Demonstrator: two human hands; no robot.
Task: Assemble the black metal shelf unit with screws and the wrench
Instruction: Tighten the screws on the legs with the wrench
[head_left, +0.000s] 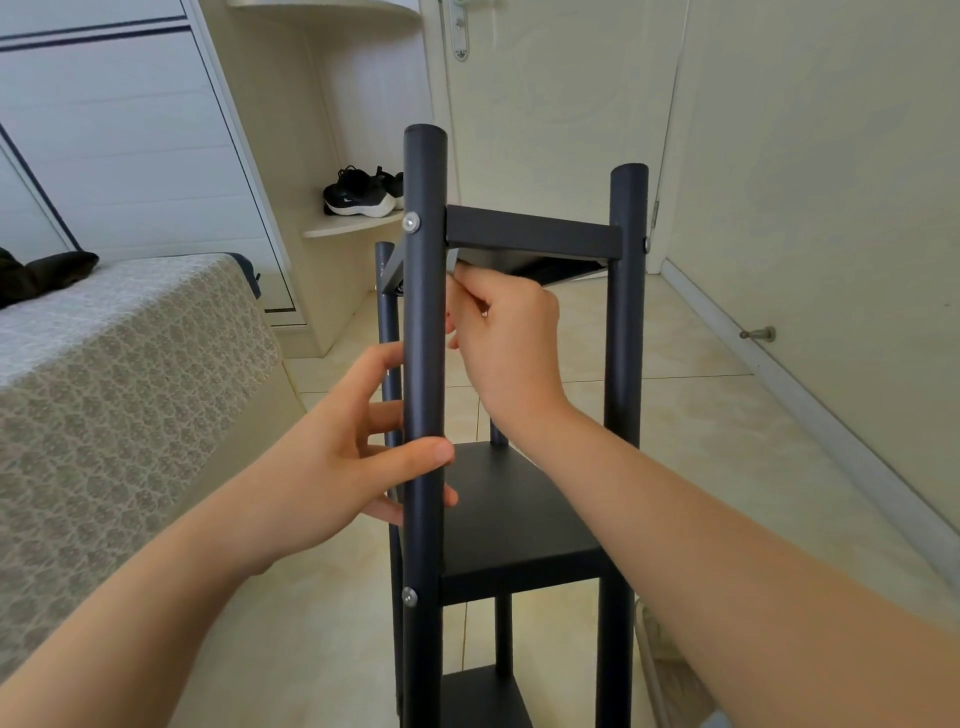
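Note:
The black metal shelf unit (524, 525) stands upright on the tiled floor in front of me, with round posts and three flat shelves. My left hand (332, 457) grips the near left post (425, 322) at mid height, thumb across its front. My right hand (498, 338) is raised just under the top shelf (535, 234), behind that post, its fingers curled and pinching something small that I cannot make out. A silver screw head (411, 223) sits in the post at the top shelf, and another screw (409, 596) at the middle shelf. No wrench is visible.
A bed with a patterned cover (119, 374) is close on the left. Behind it stands a white wardrobe with a corner shelf (353, 223) holding black sneakers (361, 192). A closed door (545, 104) is behind the unit, a wall with a door stop (759, 334) on the right.

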